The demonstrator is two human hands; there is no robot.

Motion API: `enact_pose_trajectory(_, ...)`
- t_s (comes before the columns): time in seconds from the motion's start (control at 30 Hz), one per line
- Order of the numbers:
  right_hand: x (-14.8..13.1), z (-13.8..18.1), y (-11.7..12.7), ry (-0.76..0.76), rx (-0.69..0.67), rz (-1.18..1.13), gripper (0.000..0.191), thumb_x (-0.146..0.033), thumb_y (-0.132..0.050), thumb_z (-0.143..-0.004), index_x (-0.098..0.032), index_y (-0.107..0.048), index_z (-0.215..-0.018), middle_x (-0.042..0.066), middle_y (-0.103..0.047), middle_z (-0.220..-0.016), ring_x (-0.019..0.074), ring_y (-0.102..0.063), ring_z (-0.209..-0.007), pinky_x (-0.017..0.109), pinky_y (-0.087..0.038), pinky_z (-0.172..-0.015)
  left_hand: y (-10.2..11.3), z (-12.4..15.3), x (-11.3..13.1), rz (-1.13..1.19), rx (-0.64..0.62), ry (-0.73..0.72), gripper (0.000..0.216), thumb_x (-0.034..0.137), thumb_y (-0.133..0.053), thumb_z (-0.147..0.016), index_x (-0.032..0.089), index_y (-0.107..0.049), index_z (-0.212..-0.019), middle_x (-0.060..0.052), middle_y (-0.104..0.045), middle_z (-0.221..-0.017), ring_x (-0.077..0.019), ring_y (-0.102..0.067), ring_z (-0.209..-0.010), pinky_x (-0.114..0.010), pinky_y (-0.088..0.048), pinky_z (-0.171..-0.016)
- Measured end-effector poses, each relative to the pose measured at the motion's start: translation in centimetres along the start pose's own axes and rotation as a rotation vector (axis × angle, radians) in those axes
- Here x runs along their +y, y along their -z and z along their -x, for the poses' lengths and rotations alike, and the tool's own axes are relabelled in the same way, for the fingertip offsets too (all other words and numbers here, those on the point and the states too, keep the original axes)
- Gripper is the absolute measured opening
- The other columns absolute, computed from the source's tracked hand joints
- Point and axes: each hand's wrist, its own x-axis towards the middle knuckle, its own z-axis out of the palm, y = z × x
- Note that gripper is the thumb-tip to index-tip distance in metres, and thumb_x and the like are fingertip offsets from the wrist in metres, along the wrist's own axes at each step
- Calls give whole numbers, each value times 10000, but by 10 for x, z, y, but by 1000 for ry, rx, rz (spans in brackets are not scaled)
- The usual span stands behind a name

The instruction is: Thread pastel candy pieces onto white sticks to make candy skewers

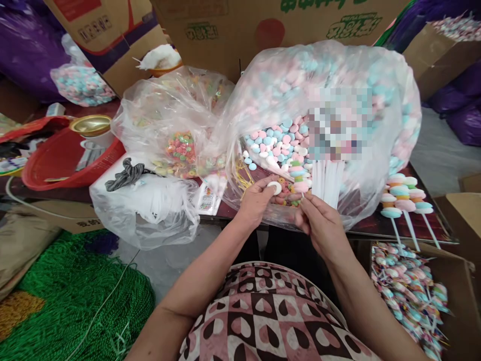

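Between the fingertips of my left hand [258, 199] is a round white marshmallow [274, 188]. My right hand [319, 216] pinches the lower end of a candy skewer [299, 176], on which pink, blue and green pieces are stacked upright. Both hands are close together at the table's front edge. Ring-shaped gummies [287, 193] lie just behind them. Beyond, loose pink, blue and white marshmallows [276, 140] spill from a large clear bag [259, 85]. A bundle of white sticks [326, 183] lies right of the skewer.
Finished skewers [405, 204] lie at the table's right edge, above a carton of wrapped skewers [411, 296]. At left are a bag of gummies [180, 145], a clear plastic bag [146, 205] and a red basket [48, 165]. Cardboard boxes [233, 35] stand behind.
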Motion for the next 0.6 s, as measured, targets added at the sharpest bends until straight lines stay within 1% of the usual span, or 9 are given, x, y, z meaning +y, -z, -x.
enact_pose_trajectory(0.07,2,14,8,-53,-58,96,327,-469,-587,-875,-174,-682,-981,-53,-485,-452,86,-339,-401,223,-224,-401,2,-2,3,75,3,-5,283,216,-734,-725,181,-705,-1005,-16,-733,-860,-137,-681,-731,-320,-567,-757)
enact_pose_trajectory(0.17,9,28,17,-86,-123,225,381,-487,-558,-891,-154,-703,-1006,-61,-442,-420,89,-324,-401,229,-243,-422,5,-3,7,179,-47,-12,329,232,-796,-672,179,-703,-984,-17,-735,-886,-144,-688,-819,-306,-549,-812)
enact_pose_trajectory(0.27,15,30,20,-55,-122,295,403,-479,-544,-900,-138,-714,-1033,-74,-402,-415,85,-333,-412,228,-276,-463,5,-3,7,214,-95,7,385,274,-817,-663,165,-700,-1012,-44,-741,-907,-180,-697,-905,-338,-532,-867)
enact_pose_trajectory(0.37,16,27,21,-54,-117,321,418,-476,-541,-896,-128,-718,-1043,-76,-389,-426,83,-336,-412,230,-266,-461,5,-3,5,180,-122,-5,397,305,-804,-684,157,-706,-1039,-70,-745,-962,-212,-693,-978,-379,-514,-930)
enact_pose_trajectory(0.43,15,26,22,-75,-117,322,431,-484,-548,-883,-119,-719,-1035,-77,-377,-426,83,-322,-404,231,-236,-441,7,-3,3,87,-122,-61,391,321,-780,-709,175,-710,-1065,-63,-746,-1005,-217,-683,-1012,-393,-503,-960)
enact_pose_trajectory(0.47,13,26,23,-88,-114,319,436,-487,-555,-875,-115,-719,-1031,-77,-374,-425,82,-316,-400,231,-221,-432,9,-3,2,1,-114,-110,377,325,-763,-728,186,-713,-1075,-56,-745,-1032,-217,-674,-1036,-396,-492,-983)
enact_pose_trajectory(0.6,8,27,24,-125,-85,292,435,-495,-585,-853,-112,-722,-1009,-77,-372,-421,72,-292,-393,225,-182,-414,13,-2,0,-435,-73,-376,287,283,-649,-830,202,-720,-1095,-43,-720,-1157,-212,-623,-1150,-380,-437,-1068)
